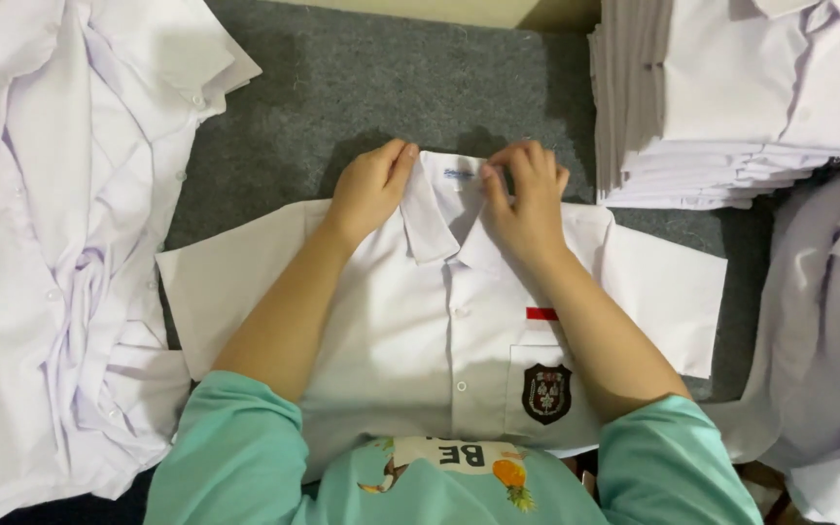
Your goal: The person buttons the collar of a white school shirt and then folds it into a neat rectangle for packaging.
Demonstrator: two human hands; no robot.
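Note:
A white short-sleeved shirt (410,321) lies flat and buttoned on a grey felt surface (362,87), front side up, collar away from me. It has a dark crest on its chest pocket (546,392) and a small red strip above the pocket. My left hand (369,190) rests on the left side of the collar (430,219), fingers curled over its edge. My right hand (524,199) pinches the right side of the collar near the neck label. Both forearms lie across the shirt's front.
A loose heap of unfolded white shirts (60,243) fills the left side. A neat stack of folded white shirts (731,97) stands at the back right. More white cloth (828,340) lies at the right edge.

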